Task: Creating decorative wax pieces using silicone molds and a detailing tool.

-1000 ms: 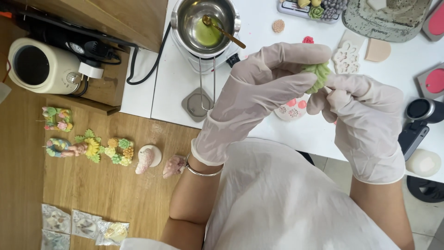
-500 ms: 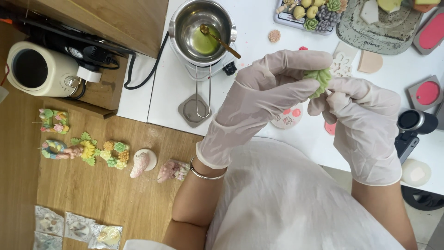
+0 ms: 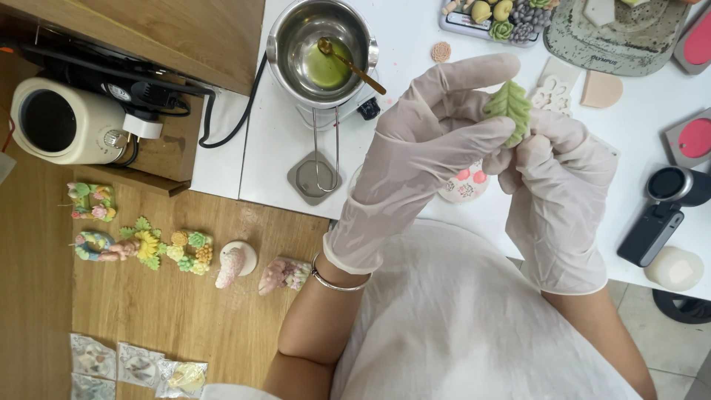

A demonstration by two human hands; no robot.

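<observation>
Both my hands wear thin white gloves and meet over the white table. My left hand and my right hand together pinch a small green leaf-shaped piece, which stands upright between my fingertips with its ribbed face toward me. Just below my hands lies a round white mould with pink flower shapes. A silver bangle sits on my left wrist.
A steel melting pot with green liquid and a gold spoon stands at the back. A cream round appliance sits left. Small coloured flower pieces and clear packets lie on the wooden surface. Moulds and a black device lie right.
The green leaf piece has turned upright and risen a little, its face now fully showing. My right hand has moved closer under my left fingers.
</observation>
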